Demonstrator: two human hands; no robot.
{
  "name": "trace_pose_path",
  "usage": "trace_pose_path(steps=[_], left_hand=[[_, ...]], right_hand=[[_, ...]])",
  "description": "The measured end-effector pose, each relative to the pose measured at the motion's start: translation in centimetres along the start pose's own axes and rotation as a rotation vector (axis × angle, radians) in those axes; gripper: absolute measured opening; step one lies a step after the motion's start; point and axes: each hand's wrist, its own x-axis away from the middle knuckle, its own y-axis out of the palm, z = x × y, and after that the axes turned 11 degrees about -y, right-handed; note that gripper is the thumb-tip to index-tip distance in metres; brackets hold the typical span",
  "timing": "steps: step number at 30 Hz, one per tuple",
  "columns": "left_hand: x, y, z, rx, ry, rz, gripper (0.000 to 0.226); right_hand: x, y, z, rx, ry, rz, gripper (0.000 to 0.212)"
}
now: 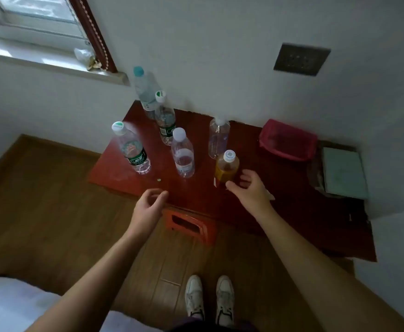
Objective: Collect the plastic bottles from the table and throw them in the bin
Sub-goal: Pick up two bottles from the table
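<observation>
right hand (248, 188) spread, empty, nearest: amber bottle (226, 167) upright just ahead-left of its fingers. left hand (149, 204) loosely curled, empty, farther back.

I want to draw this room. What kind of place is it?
Probably a bedroom in a home: white bedding in the near corner, a wooden floor, and a red table holding plastic bottles beside a window.

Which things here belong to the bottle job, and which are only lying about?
Job: teal-capped bottle, rear green-label bottle, left green-label bottle, centre bottle, label-free bottle, amber bottle.
Lying about: pink pouch, green book, orange stool.
</observation>
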Motion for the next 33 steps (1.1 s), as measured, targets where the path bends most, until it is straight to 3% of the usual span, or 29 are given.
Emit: trace_pose_path(steps=[6,13,24,29,33], left_hand=[[-5.8,2.1,5.3,-0.042,0.069,0.073,0.067],[-10.1,4.1,5.7,-0.087,0.102,0.051,0.090],[-7.9,5.6,5.4,-0.093,0.202,0.129,0.048],[-1.6,3.3,0.4,-0.093,0.158,0.059,0.043],[4.6,0.5,-5.9,-0.105,0.030,0.108,0.041]], right_hand=[[-3.5,2.0,0.1,0.000,-0.067,0.034,0.068],[-4.9,2.0,0.3,0.096,-0.149,0.043,0.061],[1.1,-2.8,1.8,0.035,-0.145,-0.075,0.052],[5.7,-4.1,3.3,0.054,-0.064,-0.183,0.054],[8.4,-3.4,4.0,0.066,-0.061,-0.297,0.050]])
